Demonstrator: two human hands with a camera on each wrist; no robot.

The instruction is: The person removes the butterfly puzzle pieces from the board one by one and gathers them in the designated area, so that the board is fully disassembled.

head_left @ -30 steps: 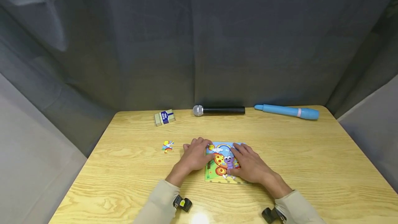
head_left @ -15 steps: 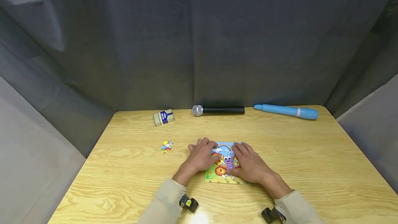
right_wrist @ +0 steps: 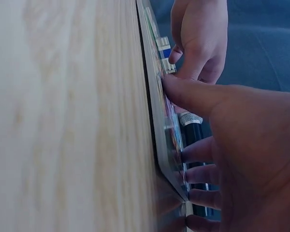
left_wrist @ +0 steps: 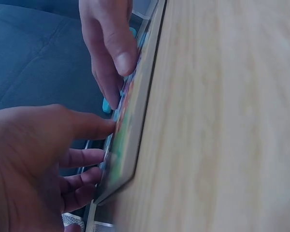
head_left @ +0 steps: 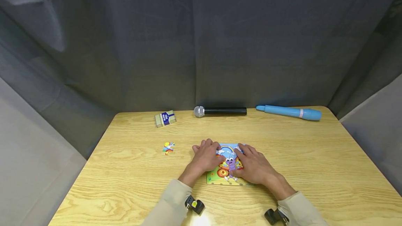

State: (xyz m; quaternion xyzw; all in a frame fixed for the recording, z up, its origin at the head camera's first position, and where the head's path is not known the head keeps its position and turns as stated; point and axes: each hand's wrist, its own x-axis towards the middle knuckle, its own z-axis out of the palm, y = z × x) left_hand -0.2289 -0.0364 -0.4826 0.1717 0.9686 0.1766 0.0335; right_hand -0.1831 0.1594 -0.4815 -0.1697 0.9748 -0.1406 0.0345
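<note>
A jigsaw puzzle (head_left: pixel 223 173) lies flat on the wooden table, with a purple-bodied butterfly and a rainbow printed on it. Across its left part lies my left hand (head_left: pixel 205 158), its thumb touching the picture near the middle. My right hand (head_left: pixel 255 165) rests over the right part, fingers extended and thumb on the butterfly. The left wrist view shows the left thumb on the top face of the puzzle (left_wrist: pixel 125 130). From the right wrist view, the right thumb touches the surface and the other fingers lie along the far side. Both hands hide the puzzle's sides.
Left of the puzzle lies a small loose cluster of puzzle pieces (head_left: pixel 168 148). Along the back of the table (head_left: pixel 125 170) are a flat pack with a blue label (head_left: pixel 165 118), a black microphone (head_left: pixel 224 111) and a blue wand-shaped thing (head_left: pixel 289 111). A dark curtain (head_left: pixel 157 62) hangs behind.
My left hand has slid right, further over the puzzle, and now covers its upper left corner. The right hand has stayed nearly in place. The loose pieces have not moved.
</note>
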